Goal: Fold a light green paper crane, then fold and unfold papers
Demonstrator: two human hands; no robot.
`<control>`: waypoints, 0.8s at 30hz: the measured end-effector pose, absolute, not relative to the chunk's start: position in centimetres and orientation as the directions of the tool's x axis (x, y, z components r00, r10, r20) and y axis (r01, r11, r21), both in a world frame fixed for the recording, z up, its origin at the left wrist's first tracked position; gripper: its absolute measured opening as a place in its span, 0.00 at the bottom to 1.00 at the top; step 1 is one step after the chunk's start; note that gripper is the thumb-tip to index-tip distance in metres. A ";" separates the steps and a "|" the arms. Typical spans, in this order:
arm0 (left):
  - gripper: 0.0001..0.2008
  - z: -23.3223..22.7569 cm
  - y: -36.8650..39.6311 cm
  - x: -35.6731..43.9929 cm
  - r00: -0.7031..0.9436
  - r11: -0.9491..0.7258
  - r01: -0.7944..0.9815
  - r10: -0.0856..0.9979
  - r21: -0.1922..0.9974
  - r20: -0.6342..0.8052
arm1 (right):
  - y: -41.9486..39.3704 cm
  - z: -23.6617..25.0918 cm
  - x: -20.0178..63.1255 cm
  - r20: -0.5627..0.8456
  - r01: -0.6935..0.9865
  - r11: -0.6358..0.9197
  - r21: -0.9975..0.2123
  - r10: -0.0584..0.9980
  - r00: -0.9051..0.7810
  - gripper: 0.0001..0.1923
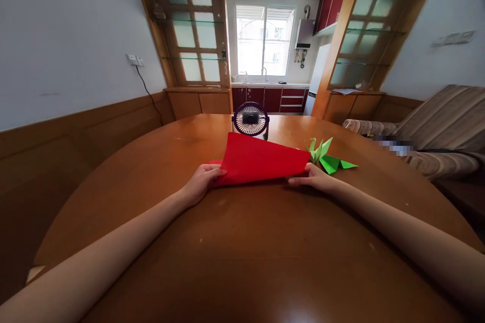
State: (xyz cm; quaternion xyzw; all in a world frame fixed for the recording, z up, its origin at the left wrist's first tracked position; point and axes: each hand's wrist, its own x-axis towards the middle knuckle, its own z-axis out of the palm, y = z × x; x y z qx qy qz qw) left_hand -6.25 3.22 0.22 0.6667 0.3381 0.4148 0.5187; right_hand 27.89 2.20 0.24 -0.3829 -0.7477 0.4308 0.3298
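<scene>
Gleaming round wooden table (242,262) under fingers pinching red paper (261,159), kitchen window (264,40) beyond.

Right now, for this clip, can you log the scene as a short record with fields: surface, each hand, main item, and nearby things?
surface: round brown wooden table
main item: red paper sheet, folded over, far edge lifted off the table
left hand: fingers pinch the sheet's near left corner
right hand: fingers pinch the sheet's near right corner
nearby: green folded-paper figure to the right of the sheet; small dark purple desk fan behind the sheet
background: striped sofa at right
</scene>
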 end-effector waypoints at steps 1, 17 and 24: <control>0.11 0.3 3.1 -6.2 0.422 -0.186 -0.018 0.889 0.982 0.176 | 2.1 0.2 27.6 0.157 0.276 0.314 -0.908 0.867 -0.472 0.15; 0.21 0.7 1.9 -4.7 0.240 -0.128 -0.083 0.960 0.988 0.145 | 2.3 -0.6 24.7 0.322 0.253 0.345 -0.904 0.938 -0.132 0.17; 0.32 0.7 1.4 -4.0 0.083 -0.215 0.151 0.975 0.965 0.204 | 2.2 -0.4 24.2 0.348 0.501 0.307 -0.810 0.937 -0.012 0.25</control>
